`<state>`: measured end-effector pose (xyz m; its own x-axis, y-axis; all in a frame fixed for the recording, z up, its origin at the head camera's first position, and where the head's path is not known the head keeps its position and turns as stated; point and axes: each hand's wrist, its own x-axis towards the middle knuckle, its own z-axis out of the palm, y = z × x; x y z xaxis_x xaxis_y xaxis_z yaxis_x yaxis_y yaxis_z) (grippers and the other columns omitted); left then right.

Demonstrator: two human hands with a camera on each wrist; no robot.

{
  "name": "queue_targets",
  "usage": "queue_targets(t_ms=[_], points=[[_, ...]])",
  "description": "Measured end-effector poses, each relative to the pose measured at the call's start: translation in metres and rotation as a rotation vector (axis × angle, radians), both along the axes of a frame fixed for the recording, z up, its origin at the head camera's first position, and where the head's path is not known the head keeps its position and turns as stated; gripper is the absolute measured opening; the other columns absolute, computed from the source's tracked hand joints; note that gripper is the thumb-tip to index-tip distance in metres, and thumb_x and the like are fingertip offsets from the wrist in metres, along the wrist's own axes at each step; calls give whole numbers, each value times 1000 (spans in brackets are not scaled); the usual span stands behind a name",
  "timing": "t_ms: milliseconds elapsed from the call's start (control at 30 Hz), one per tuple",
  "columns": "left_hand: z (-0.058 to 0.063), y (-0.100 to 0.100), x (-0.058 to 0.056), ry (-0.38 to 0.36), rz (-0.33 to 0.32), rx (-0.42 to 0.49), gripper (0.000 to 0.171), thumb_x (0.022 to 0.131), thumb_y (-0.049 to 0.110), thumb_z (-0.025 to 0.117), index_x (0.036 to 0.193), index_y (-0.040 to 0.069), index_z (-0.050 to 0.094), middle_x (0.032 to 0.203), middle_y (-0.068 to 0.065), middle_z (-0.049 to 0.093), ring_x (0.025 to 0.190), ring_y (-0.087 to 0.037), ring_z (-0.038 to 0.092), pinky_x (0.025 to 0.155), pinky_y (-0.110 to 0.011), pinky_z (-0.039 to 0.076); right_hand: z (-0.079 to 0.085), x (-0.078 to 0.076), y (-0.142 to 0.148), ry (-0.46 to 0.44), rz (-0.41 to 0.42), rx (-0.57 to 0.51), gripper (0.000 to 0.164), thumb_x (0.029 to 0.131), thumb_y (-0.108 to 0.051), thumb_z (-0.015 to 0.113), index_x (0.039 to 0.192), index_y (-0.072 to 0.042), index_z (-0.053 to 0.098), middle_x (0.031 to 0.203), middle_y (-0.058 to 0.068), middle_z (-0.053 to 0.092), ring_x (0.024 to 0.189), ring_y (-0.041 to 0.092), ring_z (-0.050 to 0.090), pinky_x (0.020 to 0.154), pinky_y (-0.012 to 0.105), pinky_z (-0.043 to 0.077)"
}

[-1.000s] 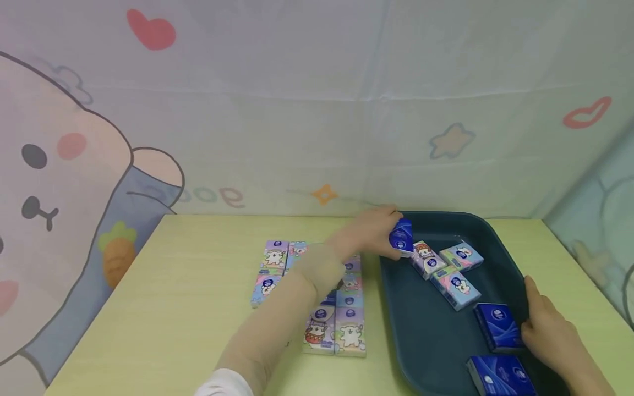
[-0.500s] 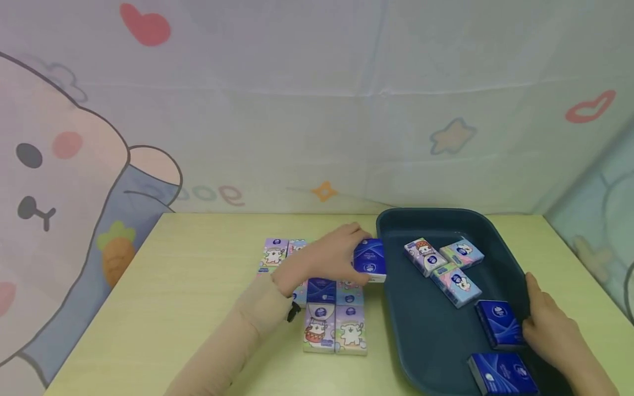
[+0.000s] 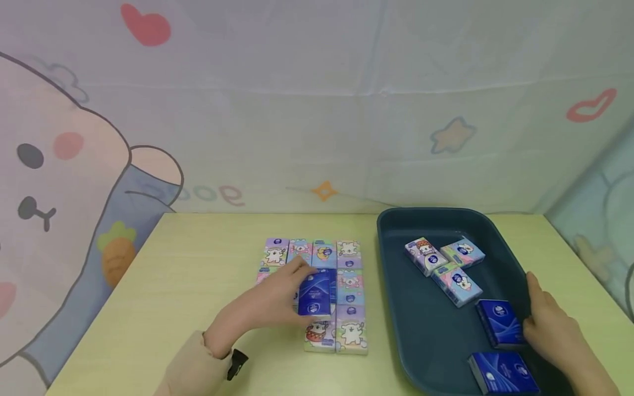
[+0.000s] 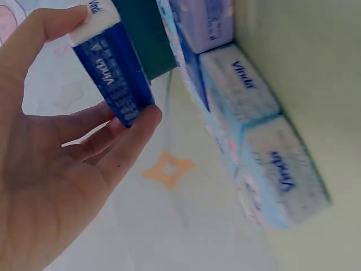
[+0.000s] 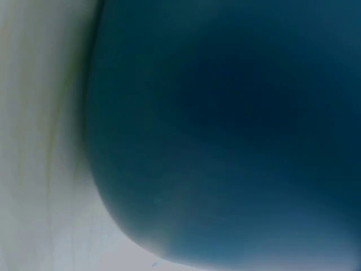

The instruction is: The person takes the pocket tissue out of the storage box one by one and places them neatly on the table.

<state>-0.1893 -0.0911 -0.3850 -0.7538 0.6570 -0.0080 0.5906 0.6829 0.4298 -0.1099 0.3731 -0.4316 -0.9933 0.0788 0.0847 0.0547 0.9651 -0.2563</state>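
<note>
Over the packs (image 3: 350, 287), left hand (image 3: 267, 300) pinches a blue pack (image 3: 314, 297) ("Vinda" legible only in left wrist view), right hand (image 3: 553, 330) touches the tray (image 3: 433, 341), grip unclear.

Dark tray (image 3: 431, 335), near end beyond head view's lower edge

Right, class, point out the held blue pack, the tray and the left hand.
Held blue pack (image 3: 314, 296), head view: broad printed face.
Tray (image 3: 426, 330), head view: bare floor.
Left hand (image 3: 267, 301), head view: back of the hand.
</note>
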Motion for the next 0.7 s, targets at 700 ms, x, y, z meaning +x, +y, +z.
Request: queue_targets(t_ms=[700], points=[[-27,-35,34,97,89,-85,83,66,29,84,135,0,47,127,-7,49,109,-19,53,98,-38,50,-2,-1,1,-9,2,-3,84,77,5,49,145,17,1,117,50,38,104,63,44,65,68,44]])
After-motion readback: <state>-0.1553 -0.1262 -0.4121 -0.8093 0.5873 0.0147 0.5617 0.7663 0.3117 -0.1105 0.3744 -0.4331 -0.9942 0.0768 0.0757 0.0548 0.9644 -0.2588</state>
